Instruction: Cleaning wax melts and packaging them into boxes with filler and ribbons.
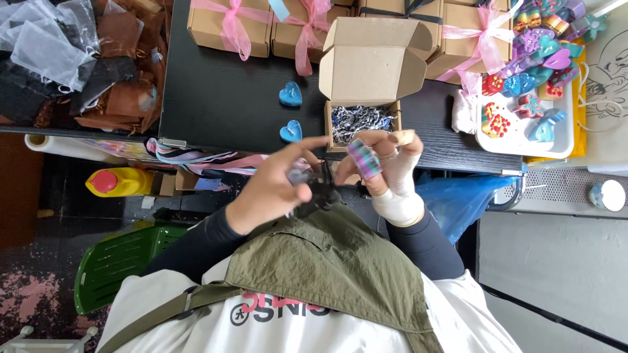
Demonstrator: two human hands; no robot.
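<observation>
Above the black table's (216, 98) near edge, the right hand (386, 163) pinches a small striped purple-and-teal piece (364, 159) while the left hand (278, 186) grips a dark mesh pouch (314, 196); holding the pouch mouth wide should ease insertion. An open cardboard box (366, 85) waits behind.

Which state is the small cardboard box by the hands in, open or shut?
Open. The small cardboard box has its lid flap folded back and upright, and shredded paper filling shows inside, beyond the left hand and right hand.

Open box (364, 98) behind both hands (327, 180)
</observation>
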